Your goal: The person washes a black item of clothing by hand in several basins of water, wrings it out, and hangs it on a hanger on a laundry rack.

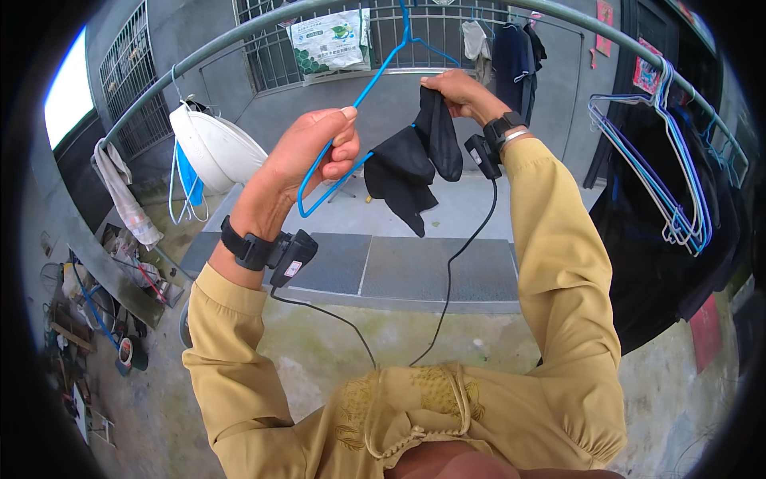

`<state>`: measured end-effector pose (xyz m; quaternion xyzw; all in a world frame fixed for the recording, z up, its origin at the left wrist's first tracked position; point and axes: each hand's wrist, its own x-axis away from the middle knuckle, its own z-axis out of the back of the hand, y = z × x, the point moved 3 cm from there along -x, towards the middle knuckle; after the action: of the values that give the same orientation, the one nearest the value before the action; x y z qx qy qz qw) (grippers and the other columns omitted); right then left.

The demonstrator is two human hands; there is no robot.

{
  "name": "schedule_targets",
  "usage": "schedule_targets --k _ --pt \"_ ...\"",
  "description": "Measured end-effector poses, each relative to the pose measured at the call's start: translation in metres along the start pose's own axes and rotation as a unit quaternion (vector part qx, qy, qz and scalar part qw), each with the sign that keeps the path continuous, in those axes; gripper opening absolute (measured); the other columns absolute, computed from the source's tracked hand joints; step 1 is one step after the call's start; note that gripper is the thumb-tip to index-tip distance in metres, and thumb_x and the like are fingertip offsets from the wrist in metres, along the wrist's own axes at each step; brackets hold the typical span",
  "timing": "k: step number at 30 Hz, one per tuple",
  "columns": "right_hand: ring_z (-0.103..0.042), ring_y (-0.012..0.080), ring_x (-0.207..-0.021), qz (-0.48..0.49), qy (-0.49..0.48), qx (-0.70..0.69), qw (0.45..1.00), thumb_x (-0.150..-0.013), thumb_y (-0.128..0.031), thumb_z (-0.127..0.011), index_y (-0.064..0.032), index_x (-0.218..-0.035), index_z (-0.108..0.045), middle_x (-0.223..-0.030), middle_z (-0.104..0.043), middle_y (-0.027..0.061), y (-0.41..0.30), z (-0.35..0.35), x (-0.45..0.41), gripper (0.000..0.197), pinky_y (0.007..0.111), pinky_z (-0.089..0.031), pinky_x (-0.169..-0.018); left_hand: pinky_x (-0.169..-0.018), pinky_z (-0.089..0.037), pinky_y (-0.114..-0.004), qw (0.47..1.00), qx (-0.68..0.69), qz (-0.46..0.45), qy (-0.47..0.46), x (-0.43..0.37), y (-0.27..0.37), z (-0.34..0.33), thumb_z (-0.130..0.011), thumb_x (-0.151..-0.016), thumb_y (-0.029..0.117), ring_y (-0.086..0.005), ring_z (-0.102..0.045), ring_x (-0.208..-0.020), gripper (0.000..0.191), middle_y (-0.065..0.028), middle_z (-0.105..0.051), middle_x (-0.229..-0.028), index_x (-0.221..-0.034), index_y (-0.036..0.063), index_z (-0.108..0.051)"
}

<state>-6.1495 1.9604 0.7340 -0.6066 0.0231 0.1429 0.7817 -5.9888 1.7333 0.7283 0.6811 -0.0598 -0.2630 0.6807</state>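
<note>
A blue clothes hanger hangs tilted from the metal rail in front of me. My left hand is closed around its left side, near the lower corner. Black cloth pieces, perhaps socks, drape over the hanger's bottom bar. At the upper end of this cloth, my right hand pinches the fabric between thumb and fingers. The hanger's right part is partly hidden behind the cloth and my right hand.
The curved metal rail spans the view. A white hat-like item hangs left, several hangers and dark clothes right. A grey stone step crosses below; clutter lies far left. Cables run from both wrist devices.
</note>
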Motion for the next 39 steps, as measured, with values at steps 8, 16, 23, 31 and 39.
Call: schedule_targets --k 8,16,23,31,39 --pt "-0.061 0.0251 -0.065 0.268 0.120 0.218 0.931 -0.081 -0.022 -0.065 -0.0020 -0.086 -0.060 -0.073 -0.061 0.0110 0.031 0.029 -0.018 0.021 0.035 -0.048 -0.055 -0.038 -0.028 -0.019 1.000 -0.015 -0.006 0.016 -0.003 -0.001 -0.009 -0.044 -0.097 0.027 -0.0055 -0.032 -0.043 0.037 -0.0010 -0.037 -0.058 -0.065 0.0110 -0.032" --pt "-0.058 0.0306 -0.087 0.472 0.310 0.323 0.759 -0.071 -0.024 -0.075 -0.0063 -0.096 -0.056 -0.095 -0.054 0.0121 0.034 0.019 0.050 0.037 0.040 -0.048 -0.070 -0.039 -0.029 -0.019 0.997 -0.055 -0.020 0.042 -0.013 -0.010 -0.012 -0.044 -0.097 0.031 -0.0054 -0.032 -0.043 0.039 -0.0012 -0.038 -0.058 -0.065 0.0108 -0.031" --pt "-0.056 0.0261 -0.086 0.568 0.109 0.237 0.781 -0.064 -0.008 -0.075 -0.0067 -0.098 -0.058 -0.094 -0.050 0.0086 0.056 -0.056 0.102 0.039 0.034 -0.049 -0.067 -0.039 -0.026 -0.019 0.995 -0.070 -0.012 0.076 -0.006 -0.008 -0.007 -0.043 -0.097 0.030 -0.0050 -0.031 -0.042 0.039 -0.0006 -0.037 -0.057 -0.065 0.0114 -0.032" --pt "-0.057 0.0249 -0.076 0.573 0.110 0.120 0.803 -0.064 0.007 -0.066 -0.0030 -0.093 -0.063 -0.086 -0.057 0.0080 0.090 -0.042 0.121 0.031 0.033 -0.048 -0.064 -0.039 -0.026 -0.018 0.991 -0.092 -0.015 0.094 -0.003 -0.001 -0.012 -0.043 -0.097 0.029 -0.0047 -0.029 -0.042 0.039 -0.0007 -0.037 -0.056 -0.065 0.0108 -0.032" --pt "-0.058 0.0250 -0.079 0.580 0.089 0.102 0.803 -0.065 0.008 -0.064 -0.0042 -0.097 -0.065 -0.089 -0.059 0.0090 0.108 -0.014 0.122 0.034 0.033 -0.049 -0.065 -0.040 -0.029 -0.021 0.992 -0.101 -0.017 0.074 -0.008 -0.002 -0.017 -0.045 -0.096 0.030 -0.0068 -0.033 -0.043 0.040 -0.0010 -0.039 -0.056 -0.064 0.0107 -0.034"
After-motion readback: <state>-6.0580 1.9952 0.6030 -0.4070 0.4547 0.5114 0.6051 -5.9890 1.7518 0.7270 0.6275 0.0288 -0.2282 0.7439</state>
